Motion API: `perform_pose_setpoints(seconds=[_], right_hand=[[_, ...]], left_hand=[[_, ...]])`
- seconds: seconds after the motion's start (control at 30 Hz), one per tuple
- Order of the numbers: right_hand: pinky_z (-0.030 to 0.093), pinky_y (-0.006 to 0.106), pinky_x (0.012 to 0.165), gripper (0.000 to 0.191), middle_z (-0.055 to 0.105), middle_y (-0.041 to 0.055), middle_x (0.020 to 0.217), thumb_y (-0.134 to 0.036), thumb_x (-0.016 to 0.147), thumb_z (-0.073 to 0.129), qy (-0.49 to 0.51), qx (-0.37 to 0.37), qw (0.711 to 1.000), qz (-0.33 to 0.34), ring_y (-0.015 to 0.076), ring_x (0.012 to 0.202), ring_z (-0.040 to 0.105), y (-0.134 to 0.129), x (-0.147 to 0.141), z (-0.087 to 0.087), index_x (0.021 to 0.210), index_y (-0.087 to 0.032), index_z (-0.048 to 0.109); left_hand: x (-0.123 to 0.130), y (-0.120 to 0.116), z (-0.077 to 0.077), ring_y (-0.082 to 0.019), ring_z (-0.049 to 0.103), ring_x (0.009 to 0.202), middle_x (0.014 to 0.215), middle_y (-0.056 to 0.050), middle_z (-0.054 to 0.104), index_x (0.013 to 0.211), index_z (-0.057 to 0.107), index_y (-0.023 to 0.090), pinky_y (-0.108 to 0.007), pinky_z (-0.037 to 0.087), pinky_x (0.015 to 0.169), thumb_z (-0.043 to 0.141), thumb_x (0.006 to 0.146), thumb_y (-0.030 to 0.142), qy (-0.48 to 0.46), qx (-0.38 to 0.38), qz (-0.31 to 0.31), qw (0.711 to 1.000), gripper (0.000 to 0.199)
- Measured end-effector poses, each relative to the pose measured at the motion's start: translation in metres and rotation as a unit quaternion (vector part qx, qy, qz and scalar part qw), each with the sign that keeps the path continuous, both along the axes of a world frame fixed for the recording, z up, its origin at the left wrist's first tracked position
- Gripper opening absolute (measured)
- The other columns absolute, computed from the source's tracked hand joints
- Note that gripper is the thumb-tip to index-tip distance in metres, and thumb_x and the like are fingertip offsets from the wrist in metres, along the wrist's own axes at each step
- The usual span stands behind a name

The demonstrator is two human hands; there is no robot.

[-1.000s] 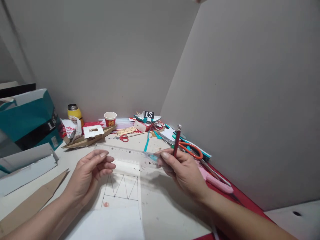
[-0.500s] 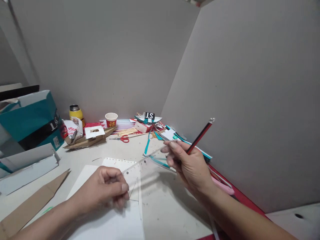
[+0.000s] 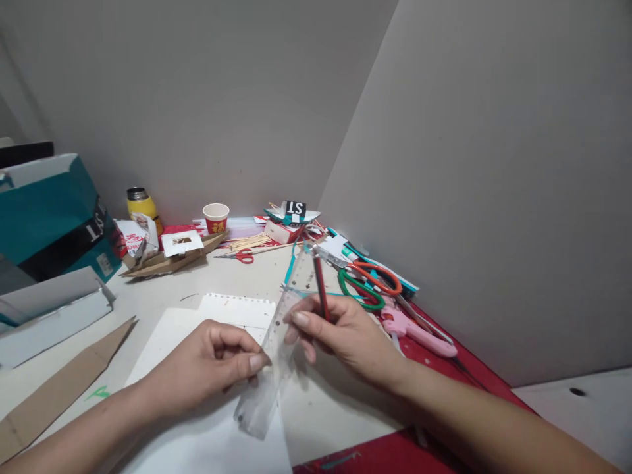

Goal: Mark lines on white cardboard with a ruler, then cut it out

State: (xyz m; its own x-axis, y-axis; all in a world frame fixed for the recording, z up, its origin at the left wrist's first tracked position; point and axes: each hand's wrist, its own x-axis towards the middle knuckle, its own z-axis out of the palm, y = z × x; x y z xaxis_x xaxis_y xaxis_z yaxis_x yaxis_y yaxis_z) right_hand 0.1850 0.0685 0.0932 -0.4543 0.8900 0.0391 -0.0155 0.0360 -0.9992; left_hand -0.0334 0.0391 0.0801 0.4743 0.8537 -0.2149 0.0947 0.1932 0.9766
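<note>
My left hand (image 3: 212,359) pinches a clear plastic ruler (image 3: 257,405) by its edge between thumb and fingers. Slanting up and away, the ruler is held above sheets of white paper (image 3: 170,345). Part of a thin pencil line shows on the paper; the rest is covered by my left hand and the ruler. My right hand (image 3: 348,336) grips a red and black pencil (image 3: 320,286), its end pointing up. The fingers of this hand are beside the ruler's right edge; whether they touch it I cannot tell.
Green-and-orange-handled scissors (image 3: 363,289) and a pink glue gun (image 3: 419,336) lie right. Behind are small red scissors (image 3: 243,256), a paper cup (image 3: 216,219), a cardboard boat shape (image 3: 162,264) and a yellow bottle (image 3: 139,205). A teal box (image 3: 44,217) and cardboard strip (image 3: 69,382) are left.
The ruler has swung to a steeper slant, its near end now showing below my left hand. My right hand moved left and down, with the pencil more upright, uncovering the large scissors and glue gun.
</note>
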Motion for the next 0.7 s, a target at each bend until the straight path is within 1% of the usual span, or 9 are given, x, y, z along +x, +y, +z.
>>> perform_pose_setpoints(seconds=[0.07, 0.13, 0.2, 0.3, 0.37, 0.47, 0.53, 0.6, 0.7], right_hand=[[0.044, 0.022, 0.049, 0.034, 0.070, 0.0017, 0.065, -0.049, 0.082, 0.071, -0.015, -0.013, 0.999, 0.025, 0.0071, 0.043, 0.053, -0.001, -0.002, 0.000, 0.075, -0.015, 0.068], [0.039, 0.021, 0.043, 0.041, 0.073, 0.0041, 0.071, -0.056, 0.081, 0.069, -0.019, -0.027, 0.999, 0.029, 0.0067, 0.041, 0.051, -0.002, -0.003, -0.001, 0.080, -0.015, 0.069], [0.030, 0.020, 0.036, 0.048, 0.074, 0.0062, 0.074, -0.062, 0.083, 0.063, -0.017, -0.033, 0.999, 0.014, 0.0052, 0.036, 0.045, -0.002, -0.003, -0.003, 0.090, -0.014, 0.070], [0.023, 0.020, 0.035, 0.051, 0.075, 0.0066, 0.074, -0.061, 0.087, 0.058, -0.017, -0.021, 0.999, -0.020, 0.0042, 0.034, 0.037, -0.001, -0.001, -0.005, 0.105, -0.015, 0.069], [0.028, 0.020, 0.038, 0.047, 0.075, 0.0067, 0.077, -0.057, 0.087, 0.060, -0.025, -0.003, 0.999, -0.035, 0.0052, 0.038, 0.040, -0.001, -0.001, -0.006, 0.107, -0.016, 0.070], [0.043, 0.023, 0.052, 0.035, 0.074, 0.0066, 0.081, -0.050, 0.085, 0.066, -0.064, 0.043, 0.996, -0.034, 0.0113, 0.056, 0.056, -0.002, -0.001, -0.007, 0.091, -0.017, 0.075], [0.048, 0.026, 0.062, 0.027, 0.073, 0.0048, 0.077, -0.045, 0.081, 0.071, -0.091, 0.054, 0.994, -0.016, 0.0152, 0.067, 0.061, -0.003, -0.002, -0.008, 0.084, -0.018, 0.077], [0.048, 0.026, 0.062, 0.023, 0.071, 0.0024, 0.071, -0.040, 0.077, 0.074, -0.101, 0.038, 0.994, 0.018, 0.0150, 0.064, 0.060, -0.004, -0.004, -0.010, 0.083, -0.018, 0.077], [0.045, 0.025, 0.057, 0.021, 0.068, 0.0010, 0.064, -0.038, 0.078, 0.072, -0.101, 0.017, 0.993, 0.051, 0.0126, 0.057, 0.054, -0.005, -0.006, -0.011, 0.076, -0.017, 0.076]], left_hand=[[0.001, -0.001, -0.002, -0.006, 0.035, 0.042, 0.054, 0.002, 0.058, 0.072, 0.072, 0.017, -0.019, 0.025, 0.043, 0.075, 0.076, 0.042, -0.021, -0.029, 0.002, 0.999, 0.027], [0.001, -0.001, -0.003, -0.007, 0.043, 0.041, 0.051, 0.002, 0.059, 0.070, 0.070, 0.017, -0.019, 0.033, 0.044, 0.078, 0.074, 0.044, -0.036, -0.054, 0.001, 0.998, 0.028], [0.000, 0.001, -0.003, -0.009, 0.053, 0.044, 0.052, -0.001, 0.063, 0.069, 0.069, 0.016, -0.020, 0.041, 0.048, 0.080, 0.072, 0.044, -0.044, -0.067, 0.016, 0.997, 0.030], [-0.003, 0.004, -0.002, -0.010, 0.058, 0.046, 0.055, -0.005, 0.070, 0.069, 0.066, 0.016, -0.017, 0.040, 0.046, 0.080, 0.072, 0.044, -0.044, -0.059, 0.058, 0.996, 0.031], [-0.005, 0.006, -0.002, -0.010, 0.060, 0.048, 0.060, -0.006, 0.073, 0.072, 0.066, 0.017, -0.015, 0.039, 0.043, 0.079, 0.074, 0.043, -0.045, -0.046, 0.085, 0.994, 0.030], [-0.006, 0.007, -0.004, -0.011, 0.064, 0.052, 0.066, -0.006, 0.075, 0.077, 0.067, 0.017, -0.015, 0.043, 0.046, 0.079, 0.076, 0.041, -0.057, -0.033, 0.116, 0.991, 0.026], [-0.006, 0.007, -0.006, -0.013, 0.068, 0.056, 0.069, -0.007, 0.076, 0.077, 0.067, 0.016, -0.017, 0.049, 0.051, 0.078, 0.077, 0.038, -0.067, -0.021, 0.125, 0.990, 0.024], [-0.005, 0.007, -0.007, -0.014, 0.070, 0.060, 0.070, -0.007, 0.076, 0.078, 0.068, 0.015, -0.020, 0.052, 0.057, 0.078, 0.078, 0.035, -0.078, -0.012, 0.124, 0.989, 0.022], [-0.003, 0.008, -0.007, -0.015, 0.070, 0.061, 0.068, -0.007, 0.075, 0.077, 0.068, 0.015, -0.020, 0.053, 0.058, 0.079, 0.078, 0.033, -0.090, -0.014, 0.125, 0.988, 0.021]])
